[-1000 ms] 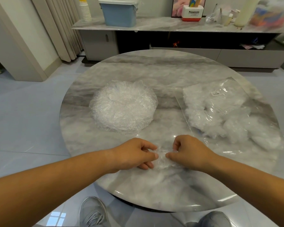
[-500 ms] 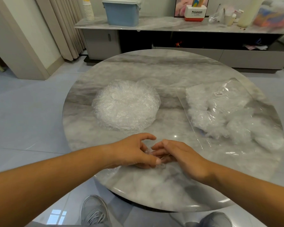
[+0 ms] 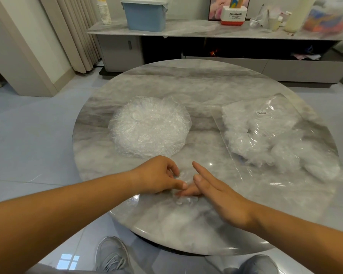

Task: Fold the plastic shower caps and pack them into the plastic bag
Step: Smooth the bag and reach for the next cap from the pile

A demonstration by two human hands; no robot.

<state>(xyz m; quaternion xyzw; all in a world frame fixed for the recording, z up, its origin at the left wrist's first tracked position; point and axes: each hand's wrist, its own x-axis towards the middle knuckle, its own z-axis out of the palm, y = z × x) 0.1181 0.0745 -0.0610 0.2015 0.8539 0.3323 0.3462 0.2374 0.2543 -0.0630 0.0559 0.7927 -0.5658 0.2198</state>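
Note:
A small clear shower cap (image 3: 183, 200), crumpled and partly folded, lies on the round marble table (image 3: 186, 86) near its front edge. My left hand (image 3: 158, 176) is curled over it, thumb and fingers pinching the plastic. My right hand (image 3: 216, 192) is flat with straight fingers, its fingertips pressing on the cap beside my left thumb. A round stack of unfolded shower caps (image 3: 150, 125) sits just beyond my left hand. To the right lies a clear plastic bag (image 3: 275, 139) holding several folded caps, with its opening toward me.
A low marble-topped cabinet (image 3: 206, 30) runs behind the table with a blue bin (image 3: 145, 13), a stack of paper cups (image 3: 104, 10) and a Panasonic box (image 3: 234, 15). Curtains hang at the back left. My shoes (image 3: 111, 256) show below the table's front edge.
Both hands held the cap's ends apart, then came together over it. Now my right hand has flattened and slid its fingers under my left thumb, while my left hand keeps pinching the cap.

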